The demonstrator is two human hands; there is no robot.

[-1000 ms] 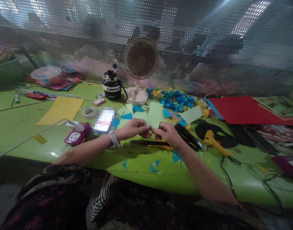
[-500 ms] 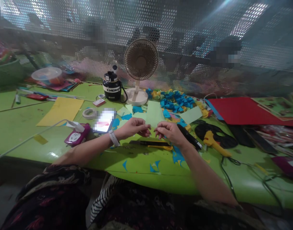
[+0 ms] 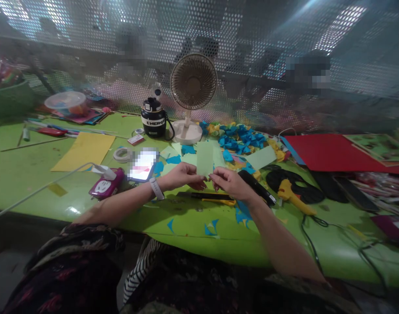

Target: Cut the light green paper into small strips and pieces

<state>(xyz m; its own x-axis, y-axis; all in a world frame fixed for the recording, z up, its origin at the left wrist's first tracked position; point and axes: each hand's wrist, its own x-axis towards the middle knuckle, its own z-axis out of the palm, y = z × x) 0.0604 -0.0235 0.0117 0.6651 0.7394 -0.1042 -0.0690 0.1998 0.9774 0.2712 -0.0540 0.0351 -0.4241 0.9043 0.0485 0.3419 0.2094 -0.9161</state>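
Observation:
My left hand, with a pale watch strap on the wrist, pinches the lower edge of a light green paper strip. Close beside it, my right hand has its fingertips closed at the strip's lower right corner. The strip stands up from my fingers, in front of another light green paper piece lying behind. Just below my hands a yellow-and-black utility knife lies on the green table. A black stapler-like object rests near my right wrist.
A fan and a black jug stand at the back. Blue and yellow paper pieces are heaped beside them. Left are a phone, a tape roll and a purple power socket; right, a yellow glue gun with its cord.
The light green strip now stands upright between my fingertips, slightly left of the piece behind it. My hands have come a little closer together.

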